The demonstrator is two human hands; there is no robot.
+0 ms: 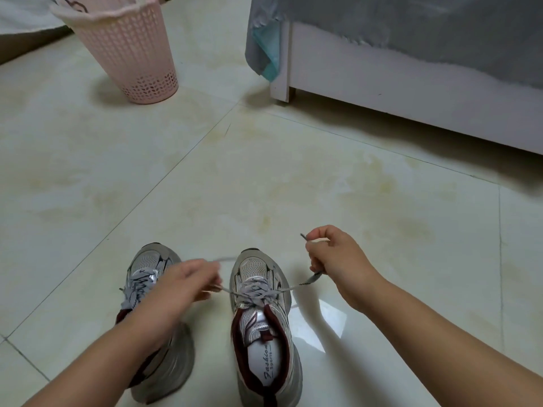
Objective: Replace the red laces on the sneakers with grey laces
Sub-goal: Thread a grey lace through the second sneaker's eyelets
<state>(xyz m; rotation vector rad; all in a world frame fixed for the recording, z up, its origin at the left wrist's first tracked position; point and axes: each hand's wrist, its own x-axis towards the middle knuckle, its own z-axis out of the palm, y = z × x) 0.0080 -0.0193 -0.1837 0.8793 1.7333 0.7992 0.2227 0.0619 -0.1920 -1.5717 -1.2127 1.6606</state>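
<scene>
Two grey sneakers with dark red collars stand side by side on the floor, toes pointing away. The left sneaker (147, 265) carries a tied grey lace and is partly hidden under my left forearm. The right sneaker (261, 324) has a grey lace (255, 292) threaded through its eyelets, both ends pulled out sideways. My left hand (188, 283) pinches the lace's left end between the two shoes. My right hand (335, 259) grips the lace's right end, whose dark tip sticks up past the fingers. No red lace is visible.
A pink perforated plastic basket (132, 54) stands at the back left. A white bed frame (382, 83) draped with a grey sheet (411, 22) fills the back right. Pale glossy floor tiles (235, 186) stretch between them and the shoes.
</scene>
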